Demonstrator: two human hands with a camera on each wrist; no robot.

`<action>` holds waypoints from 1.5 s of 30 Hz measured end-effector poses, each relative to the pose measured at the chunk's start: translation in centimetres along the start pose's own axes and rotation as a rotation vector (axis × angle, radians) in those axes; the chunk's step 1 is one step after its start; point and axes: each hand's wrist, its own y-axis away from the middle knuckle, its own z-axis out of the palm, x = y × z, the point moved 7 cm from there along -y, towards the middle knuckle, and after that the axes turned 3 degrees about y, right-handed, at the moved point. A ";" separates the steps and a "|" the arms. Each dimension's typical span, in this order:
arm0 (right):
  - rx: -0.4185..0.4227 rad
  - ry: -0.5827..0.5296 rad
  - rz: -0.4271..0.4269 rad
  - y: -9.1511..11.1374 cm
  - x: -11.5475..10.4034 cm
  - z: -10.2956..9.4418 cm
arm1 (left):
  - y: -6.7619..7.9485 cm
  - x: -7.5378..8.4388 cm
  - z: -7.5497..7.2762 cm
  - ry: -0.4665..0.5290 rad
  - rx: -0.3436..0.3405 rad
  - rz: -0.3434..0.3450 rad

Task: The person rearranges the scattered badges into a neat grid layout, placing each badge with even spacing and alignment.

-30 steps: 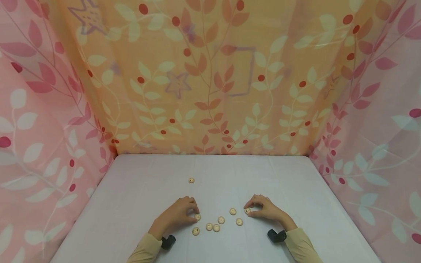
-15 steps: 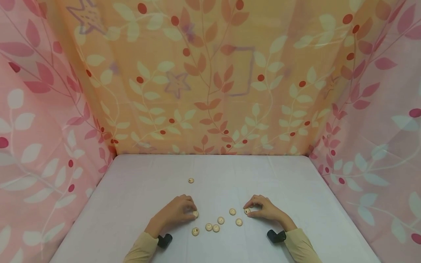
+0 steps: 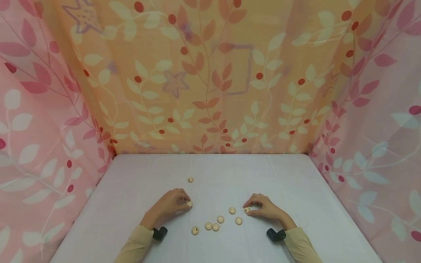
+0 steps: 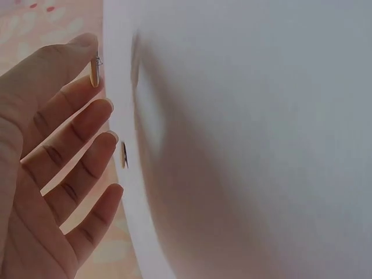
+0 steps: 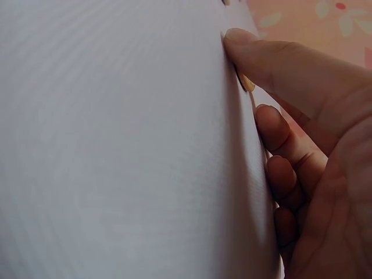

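In the head view my left hand (image 3: 169,204) pinches a small round wooden disc (image 3: 189,204) between thumb and fingers. The left wrist view has this disc (image 4: 95,71) edge-on at the thumb tip, raised off the white surface, the other fingers spread. My right hand (image 3: 264,207) holds another wooden disc (image 3: 247,210) at table level, thumb on its near side. Part of that disc (image 5: 249,83) shows under the thumb in the right wrist view. Between the hands lie several more discs, among them one light disc (image 3: 232,210); their dark markings are too small to read.
A lone disc (image 3: 190,179) lies farther back, beyond my left hand. One with a dark spot, the nearest disc (image 3: 195,230), lies left of a touching pair. The white table (image 3: 279,175) is bounded by a yellow floral curtain (image 3: 210,109) behind and pink curtains at both sides.
My left hand has moved left and away from me, carrying its disc away from the loose discs. The right hand and its disc have hardly moved.
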 end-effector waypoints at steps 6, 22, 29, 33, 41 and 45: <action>0.006 -0.005 -0.010 -0.1 -0.2 0.0 | 0.1 -0.9 -0.8 -0.046 0.045 -0.013; 0.020 0.003 -0.009 0.1 -0.1 0.1 | -1.0 -4.4 -3.2 -0.073 0.168 -0.140; 0.008 0.001 -0.004 0.1 -0.1 0.1 | -1.5 -5.5 -4.1 -0.074 0.186 -0.186; 0.008 -0.004 -0.001 0.0 0.1 0.1 | -1.9 -6.3 -4.5 -0.093 0.194 -0.210; 0.007 -0.016 -0.007 0.0 0.2 0.2 | -2.5 -6.9 -5.1 -0.134 0.212 -0.184; 0.009 -0.012 -0.007 0.1 0.2 0.1 | -2.6 -7.4 -5.2 -0.125 0.227 -0.208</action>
